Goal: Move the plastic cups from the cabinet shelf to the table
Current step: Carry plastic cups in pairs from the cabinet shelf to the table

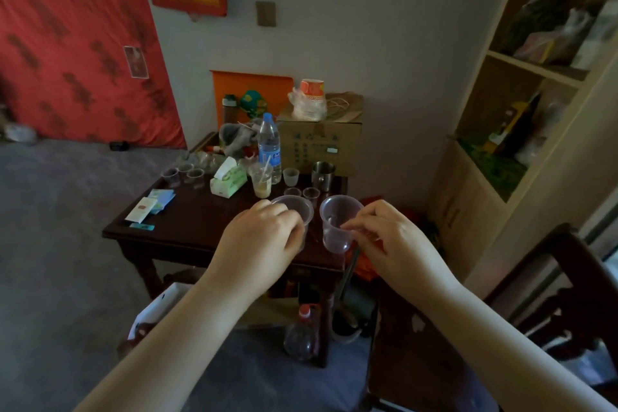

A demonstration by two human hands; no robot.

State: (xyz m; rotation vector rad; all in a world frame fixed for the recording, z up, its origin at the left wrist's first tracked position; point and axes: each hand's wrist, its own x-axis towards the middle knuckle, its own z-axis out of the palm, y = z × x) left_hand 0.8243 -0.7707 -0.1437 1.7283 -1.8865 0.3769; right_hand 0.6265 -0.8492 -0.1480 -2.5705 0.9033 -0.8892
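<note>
My left hand (264,237) grips a clear plastic cup (296,207) from above its side, over the dark wooden table (187,224). A second clear plastic cup (337,224) is held upright in my right hand (384,237) just past the table's right front corner. Both cups look empty. More small clear cups stand on the table: three (184,174) at the far left and a few (301,192) near the middle back. The cabinet (501,150) with open shelves stands at the right.
The table also carries a water bottle (269,144), a tissue box (229,181), a cup with a straw (261,179), a metal mug (322,174), a cardboard box (321,144) and paper packets (150,207). A dark wooden chair (501,328) stands at the lower right. Bottles sit under the table.
</note>
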